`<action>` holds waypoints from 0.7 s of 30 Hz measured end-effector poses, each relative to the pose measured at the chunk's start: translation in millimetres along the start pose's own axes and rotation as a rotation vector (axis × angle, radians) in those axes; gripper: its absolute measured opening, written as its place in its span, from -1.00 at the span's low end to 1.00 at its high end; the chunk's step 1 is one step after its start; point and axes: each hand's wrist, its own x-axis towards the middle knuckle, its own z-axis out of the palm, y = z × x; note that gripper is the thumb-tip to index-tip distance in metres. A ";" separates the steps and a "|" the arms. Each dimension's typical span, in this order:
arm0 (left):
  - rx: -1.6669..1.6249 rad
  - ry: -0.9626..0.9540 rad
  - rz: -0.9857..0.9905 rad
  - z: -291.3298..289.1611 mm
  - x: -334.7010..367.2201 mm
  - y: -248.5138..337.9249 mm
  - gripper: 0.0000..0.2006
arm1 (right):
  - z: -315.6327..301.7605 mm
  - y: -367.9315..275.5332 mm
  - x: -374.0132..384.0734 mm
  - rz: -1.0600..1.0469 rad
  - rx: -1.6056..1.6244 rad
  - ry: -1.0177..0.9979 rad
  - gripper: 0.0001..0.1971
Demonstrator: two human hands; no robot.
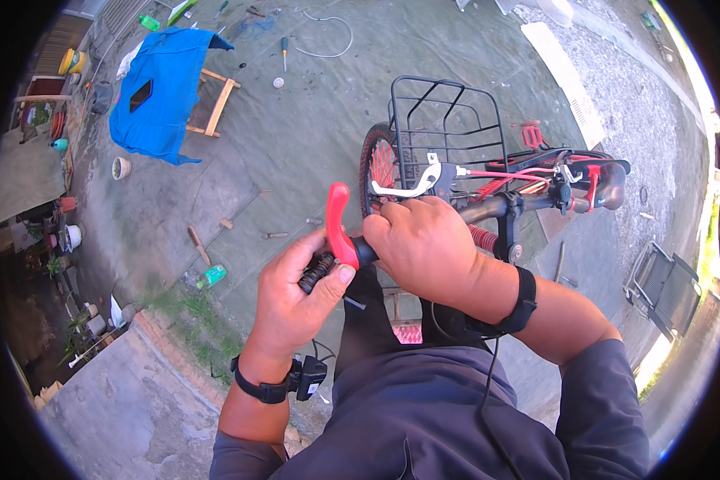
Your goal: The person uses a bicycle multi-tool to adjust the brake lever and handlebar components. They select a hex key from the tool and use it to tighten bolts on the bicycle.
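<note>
A red curved bar end (337, 212) sits at the end of the black handlebar (488, 210) of a bicycle. My left hand (284, 300) is closed on the bar end, thumb at its base. A black ribbed piece (318, 272) shows between thumb and fingers; whether it joins the bar end is hidden. Below the thumb, a thin grey rod (354, 303) sticks out. My right hand (428, 240) is wrapped round the handlebar beside the bar end. Just beyond its knuckles lies a white brake lever (412, 188).
Ahead are the bicycle's black wire basket (448, 120) and red-spoked wheel (382, 160). A blue cloth (160, 96) covers a wooden stool (220, 104) at far left. A screwdriver (284, 52), a hammer (198, 244) and a green bottle (212, 277) lie on the ground. A folding chair (664, 288) stands at right.
</note>
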 end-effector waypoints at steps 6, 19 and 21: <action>0.014 -0.009 -0.012 -0.5 1.6 2.4 -0.59 | -1.9 -1.2 0.2 0.034 0.027 -0.008 -0.81; 0.017 -0.002 0.007 -1.3 1.3 0.6 -0.58 | -33.7 21.5 -57.0 0.415 0.278 0.164 -0.33; -0.002 0.001 -0.012 -1.1 0.2 0.4 -0.57 | -26.6 23.7 -62.3 0.483 0.402 0.170 -0.32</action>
